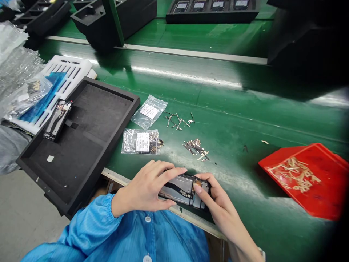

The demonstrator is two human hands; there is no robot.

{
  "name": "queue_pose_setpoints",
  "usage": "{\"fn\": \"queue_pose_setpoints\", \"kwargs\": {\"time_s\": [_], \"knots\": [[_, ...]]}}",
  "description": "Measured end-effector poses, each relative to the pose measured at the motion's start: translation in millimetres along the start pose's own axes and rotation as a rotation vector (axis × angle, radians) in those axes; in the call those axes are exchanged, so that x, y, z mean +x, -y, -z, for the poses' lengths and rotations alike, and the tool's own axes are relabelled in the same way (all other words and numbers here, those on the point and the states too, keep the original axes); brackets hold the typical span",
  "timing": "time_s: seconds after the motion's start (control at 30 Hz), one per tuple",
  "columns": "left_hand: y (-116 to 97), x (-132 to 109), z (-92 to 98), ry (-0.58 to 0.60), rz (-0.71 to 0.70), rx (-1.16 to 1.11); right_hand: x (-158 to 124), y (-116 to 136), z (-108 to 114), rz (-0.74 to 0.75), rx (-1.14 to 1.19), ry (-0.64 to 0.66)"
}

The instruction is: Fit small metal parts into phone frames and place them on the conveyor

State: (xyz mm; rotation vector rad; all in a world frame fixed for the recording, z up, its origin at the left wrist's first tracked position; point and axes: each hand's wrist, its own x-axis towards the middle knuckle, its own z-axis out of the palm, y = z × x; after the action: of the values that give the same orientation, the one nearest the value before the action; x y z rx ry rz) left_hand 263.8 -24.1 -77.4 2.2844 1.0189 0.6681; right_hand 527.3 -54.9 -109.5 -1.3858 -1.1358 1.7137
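Note:
An opened phone body (178, 189) lies at the bench's front edge, its inner parts facing up. My left hand (151, 187) grips its left end, thumb on the near side and fingers on the far side. Around the right end is my right hand (215, 196), with the thumb pressed on the phone's inside near a small copper-coloured part. Beyond the phone lies a heap of small flex cables (196, 147). More small strips (178, 122) are scattered behind that heap. Two labelled clear bags (143, 142) rest to the left of them.
A black foam tray (109, 145) on the left holds another opened phone body (58, 118). To the right is a red bin (321, 163) with pale paper-like strips inside. Black trays (212, 16) stand along the back; plastic bags (19, 65) are piled far left.

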Motion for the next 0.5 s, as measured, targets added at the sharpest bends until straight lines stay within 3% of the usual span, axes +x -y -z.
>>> {"fn": "queue_pose_setpoints", "kwargs": {"time_s": [0.23,0.5], "knots": [[-1.4,-1.3,-3.2,-0.022,-0.02,0.02,1.1,1.1,-2.2,0.045,-0.011,-0.067],[-1.8,0.6,-1.4,-0.025,0.023,-0.025,-0.4,4.0,1.6,0.026,-0.013,0.006]]}}
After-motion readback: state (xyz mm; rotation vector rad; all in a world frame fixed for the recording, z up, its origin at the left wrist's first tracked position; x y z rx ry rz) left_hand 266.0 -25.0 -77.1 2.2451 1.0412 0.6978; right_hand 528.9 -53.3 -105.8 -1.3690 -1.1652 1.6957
